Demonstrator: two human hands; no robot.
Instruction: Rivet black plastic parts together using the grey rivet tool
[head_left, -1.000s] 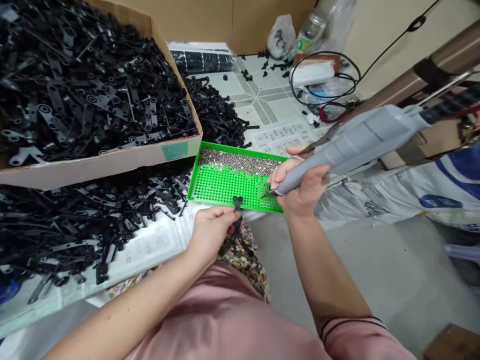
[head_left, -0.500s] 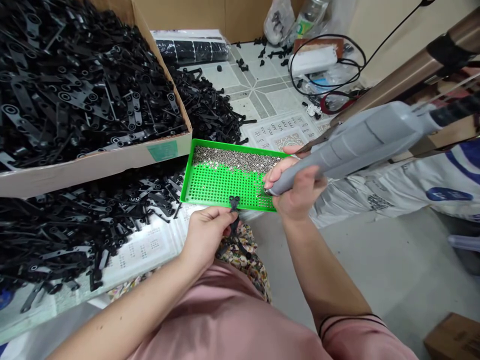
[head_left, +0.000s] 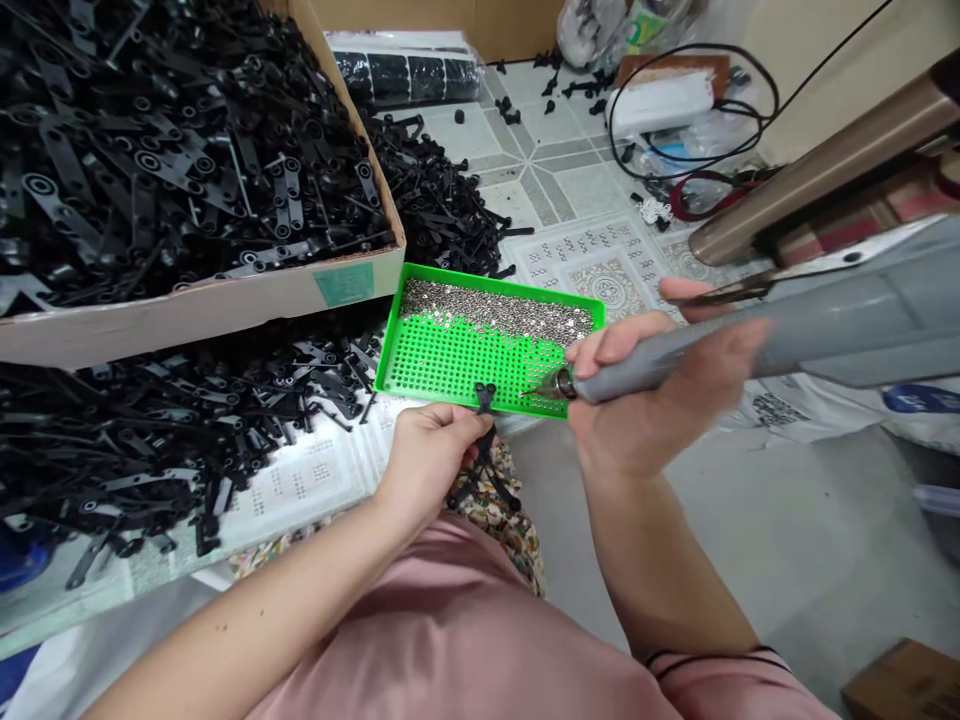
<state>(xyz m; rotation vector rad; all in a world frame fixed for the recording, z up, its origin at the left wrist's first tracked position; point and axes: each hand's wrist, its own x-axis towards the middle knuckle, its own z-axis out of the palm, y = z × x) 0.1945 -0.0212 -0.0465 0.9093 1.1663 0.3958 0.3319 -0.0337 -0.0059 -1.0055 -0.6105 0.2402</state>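
My left hand (head_left: pixel 439 445) pinches a black jointed plastic part (head_left: pixel 486 400) at the near edge of a green tray (head_left: pixel 450 365). The part's upper end lies over the tray rim, and its thin arms hang below my fingers. Wrapped round a grey electric screwdriver (head_left: pixel 690 350) is my right hand (head_left: pixel 645 410), somewhat blurred. The driver's tip points left, over the right part of the tray. Small silver screws (head_left: pixel 487 312) are heaped along the tray's far side, and some sit in its holes at the right.
A cardboard box (head_left: pixel 330 285) of black parts stands at the left, with loose black parts (head_left: pixel 180 440) before and behind it. Scissors (head_left: pixel 795 270) show beside the driver. A cable (head_left: pixel 694 45) and a brown metal post (head_left: pixel 825 160) are at the right.
My right hand and the screwdriver have turned and shifted right, baring the driver's tip. The view has shifted, and my left hand still pinches the black part by the tray rim.
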